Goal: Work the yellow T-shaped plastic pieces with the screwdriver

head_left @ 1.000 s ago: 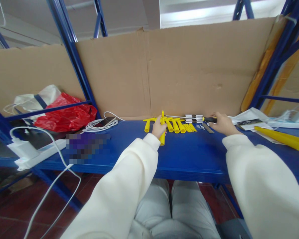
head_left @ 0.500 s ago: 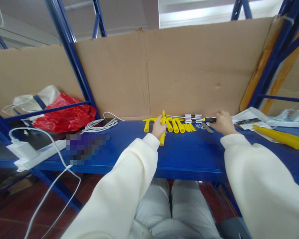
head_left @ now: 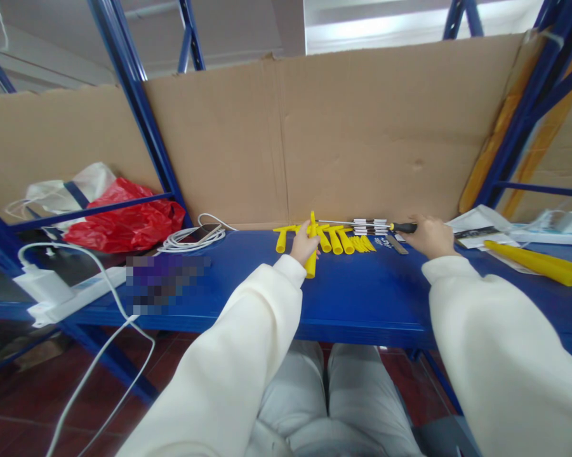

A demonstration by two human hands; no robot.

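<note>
My left hand (head_left: 305,244) is closed round a yellow plastic T-shaped handle (head_left: 310,268), held upright over the blue table. In my right hand (head_left: 431,236) is a screwdriver (head_left: 402,227) with a black and yellow handle; my fingers wrap its rear end. Its long thin shaft points left, toward the piece in my left hand, but whether the tip touches it I cannot tell. Several more yellow T-shaped handles (head_left: 336,241) lie on both sides of my left hand. Small yellow pieces (head_left: 362,244), a stack of black-and-white parts (head_left: 369,223) and a flat grey metal piece (head_left: 397,245) lie beneath and beside the shaft.
Behind the blue table (head_left: 362,298) stands a cardboard panel (head_left: 352,133). On the left are a coiled white cable (head_left: 190,240), a red plastic bag (head_left: 124,219) and a power strip (head_left: 76,298). A long yellow piece (head_left: 536,261) lies at the right.
My right hand has shifted very slightly to the right with the screwdriver, and its fingers sit a little differently on the handle. My left hand keeps its hold in the same place.
</note>
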